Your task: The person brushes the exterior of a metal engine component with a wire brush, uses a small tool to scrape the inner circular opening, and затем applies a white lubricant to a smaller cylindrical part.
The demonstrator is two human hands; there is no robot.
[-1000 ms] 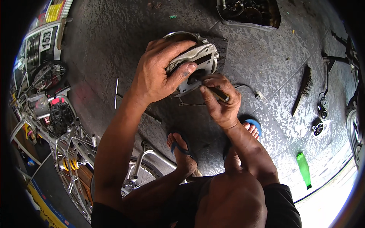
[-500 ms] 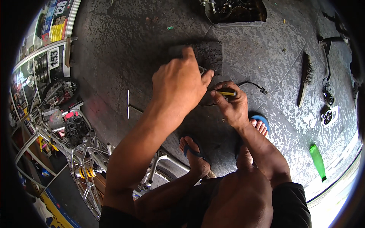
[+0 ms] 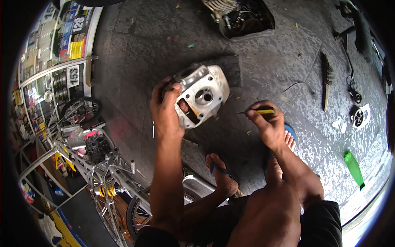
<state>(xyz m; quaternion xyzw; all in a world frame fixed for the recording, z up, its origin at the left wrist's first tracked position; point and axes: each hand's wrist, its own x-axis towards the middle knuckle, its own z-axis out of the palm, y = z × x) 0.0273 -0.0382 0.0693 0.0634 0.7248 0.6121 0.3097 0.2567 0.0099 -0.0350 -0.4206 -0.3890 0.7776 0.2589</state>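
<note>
Raised over the floor, a silver engine cylinder head (image 3: 214,78) is tilted so that its flat face shows, with a round recess and a slot. My left hand (image 3: 166,113) is closed around its left edge, and a fingertip shows through the slot. To the right and apart from it, my right hand (image 3: 269,127) pinches a thin tool with a yellow handle (image 3: 264,111). Its narrow dark tip points left toward the cylinder head. The tool's exact kind cannot be made out.
A tray of metal parts (image 3: 253,38) stands at the far side. On the right lie a brush (image 3: 326,86), a round part on a white plate (image 3: 358,118) and a green pouch-like thing (image 3: 354,166). A silver motorcycle frame (image 3: 119,178) and glass-fronted shelves (image 3: 49,68) line the left.
My left hand, earlier low over the dark patch with its fingers forward, now holds the cylinder head up, its flat face showing. My right hand has moved slightly right, away from it, with the tool.
</note>
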